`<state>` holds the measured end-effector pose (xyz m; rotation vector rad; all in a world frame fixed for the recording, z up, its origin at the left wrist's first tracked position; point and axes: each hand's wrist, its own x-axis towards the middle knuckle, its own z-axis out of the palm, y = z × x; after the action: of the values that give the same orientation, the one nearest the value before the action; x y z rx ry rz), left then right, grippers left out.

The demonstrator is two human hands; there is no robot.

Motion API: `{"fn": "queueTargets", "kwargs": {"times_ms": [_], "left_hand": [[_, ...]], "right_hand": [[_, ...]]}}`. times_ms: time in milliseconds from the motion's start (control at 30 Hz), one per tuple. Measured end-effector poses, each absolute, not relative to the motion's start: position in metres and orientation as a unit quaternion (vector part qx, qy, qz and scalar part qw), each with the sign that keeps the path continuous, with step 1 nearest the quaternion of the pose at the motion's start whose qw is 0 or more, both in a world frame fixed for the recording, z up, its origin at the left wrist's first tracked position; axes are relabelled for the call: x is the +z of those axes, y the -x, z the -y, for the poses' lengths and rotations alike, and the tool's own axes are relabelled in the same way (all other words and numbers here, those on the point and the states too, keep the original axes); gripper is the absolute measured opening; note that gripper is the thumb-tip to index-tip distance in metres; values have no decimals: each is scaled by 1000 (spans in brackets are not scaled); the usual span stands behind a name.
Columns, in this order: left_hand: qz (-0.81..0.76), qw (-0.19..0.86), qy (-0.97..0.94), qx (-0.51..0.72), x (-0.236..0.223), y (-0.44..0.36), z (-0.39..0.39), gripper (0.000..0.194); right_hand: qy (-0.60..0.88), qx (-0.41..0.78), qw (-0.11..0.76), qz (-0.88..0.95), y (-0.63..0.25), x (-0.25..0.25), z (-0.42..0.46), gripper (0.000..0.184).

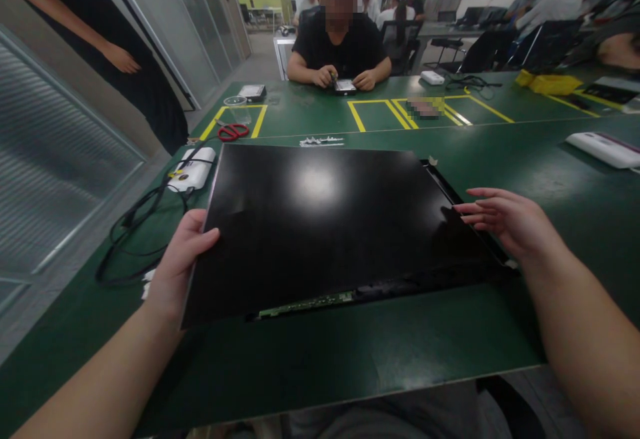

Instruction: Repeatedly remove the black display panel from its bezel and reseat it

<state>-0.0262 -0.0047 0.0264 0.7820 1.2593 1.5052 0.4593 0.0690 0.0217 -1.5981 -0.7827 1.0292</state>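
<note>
A large black display panel point(320, 226) lies before me, its left side raised off the table and a bright reflection on its face. My left hand point(183, 252) grips the panel's left edge, thumb on top and the other fingers hidden beneath. Along the near edge shows a narrow green circuit board point(310, 304). At the right a black frame strip point(465, 216) with pale corner pieces runs beside the panel. My right hand point(505, 219) is at this side with fingers stretched and apart, fingertips near the strip; whether they touch it I cannot tell.
A white box point(193, 169) wrapped in black cable sits left on the green table point(400, 352). Red-handled scissors point(233, 132), a clear cup point(237, 111) and white strips point(321, 140) lie beyond the panel. A white device point(605, 150) rests right. A person point(340, 39) sits opposite; another stands left.
</note>
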Motion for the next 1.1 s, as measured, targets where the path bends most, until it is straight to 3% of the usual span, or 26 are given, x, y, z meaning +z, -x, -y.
{"fn": "queueTargets", "kwargs": {"times_ms": [133, 300, 500, 933, 1100], "left_hand": [[-556, 518, -297, 578, 17, 36, -6, 54], [-547, 472, -311, 618, 23, 14, 4, 44], [-542, 461, -321, 625, 32, 1, 13, 46], [-545, 501, -333, 584, 24, -2, 11, 55], [-536, 532, -326, 568, 20, -5, 7, 71]], "right_hand": [[669, 408, 531, 323, -459, 22, -69, 22], [690, 387, 521, 321, -457, 22, -69, 19], [699, 380, 502, 339, -455, 21, -69, 12], [717, 338, 491, 362, -455, 21, -67, 21], [721, 323, 487, 373, -456, 19, -68, 22]]}}
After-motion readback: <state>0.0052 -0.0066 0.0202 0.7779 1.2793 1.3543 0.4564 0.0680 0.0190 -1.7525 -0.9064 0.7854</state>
